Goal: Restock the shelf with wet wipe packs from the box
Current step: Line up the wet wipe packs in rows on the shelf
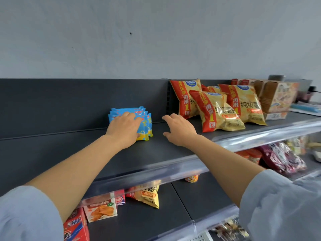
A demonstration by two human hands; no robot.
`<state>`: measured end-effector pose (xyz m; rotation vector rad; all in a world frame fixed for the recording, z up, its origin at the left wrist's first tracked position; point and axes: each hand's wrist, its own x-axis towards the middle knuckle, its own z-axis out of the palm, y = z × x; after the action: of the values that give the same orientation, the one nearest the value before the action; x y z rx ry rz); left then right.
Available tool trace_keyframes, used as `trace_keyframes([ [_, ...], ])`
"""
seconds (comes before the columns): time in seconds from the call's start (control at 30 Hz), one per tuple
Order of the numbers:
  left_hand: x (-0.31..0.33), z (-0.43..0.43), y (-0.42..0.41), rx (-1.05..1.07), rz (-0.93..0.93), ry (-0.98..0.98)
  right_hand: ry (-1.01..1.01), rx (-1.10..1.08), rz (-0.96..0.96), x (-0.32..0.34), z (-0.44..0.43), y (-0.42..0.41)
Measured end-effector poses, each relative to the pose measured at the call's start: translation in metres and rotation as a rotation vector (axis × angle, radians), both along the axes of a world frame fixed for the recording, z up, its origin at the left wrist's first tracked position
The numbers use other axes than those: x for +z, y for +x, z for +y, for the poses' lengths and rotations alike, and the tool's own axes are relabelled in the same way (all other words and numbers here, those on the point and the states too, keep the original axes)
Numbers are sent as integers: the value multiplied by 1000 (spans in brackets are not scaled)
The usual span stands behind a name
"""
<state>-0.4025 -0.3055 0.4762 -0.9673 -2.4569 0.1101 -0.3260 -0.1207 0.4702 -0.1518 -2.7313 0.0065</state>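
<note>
The step in hand looks like placing and squaring up: a small stack of wet wipe packs [145, 121] stands on the top shelf [156, 153], toward its far edge near the dark back panel [78, 101]. The left hand [124, 129] lies flat over the near face of the stack, fingers spread across the blue wrappers, pressing or steadying rather than pinching; whether the thumb hooks under a pack is hidden by the hand itself. The right hand [178, 130] hovers just to the right of the stack with fingers loosely spread and nothing in it, apart from the packs and apart from the chip bags [220, 110] farther right.

The next move probably calls for the right hand to close in against the stack's right side so both hands can push it back and straighten it, then for both to withdraw for more stock. The shelf to the left of the stack and in front of it is bare, so there is room for more packs.

The box named in the task is not in view. At the far right stands an open cardboard carton [276, 96], its contents not visible. The lower shelf [199, 197] holds snack boxes [101, 210] and a fallen chip bag [149, 195].
</note>
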Motion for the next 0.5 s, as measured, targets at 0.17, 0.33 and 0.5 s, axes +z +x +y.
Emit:
trace_keyframes([
  [0.17, -1, 24, 30, -75, 8, 14, 39, -40, 12, 1, 9, 43],
  [0.33, 0, 52, 71, -164, 28, 38, 62, -62, 49, 0, 23, 91],
  [0.5, -10, 84, 122, -216, 40, 39, 41, -98, 61, -8, 46, 147],
])
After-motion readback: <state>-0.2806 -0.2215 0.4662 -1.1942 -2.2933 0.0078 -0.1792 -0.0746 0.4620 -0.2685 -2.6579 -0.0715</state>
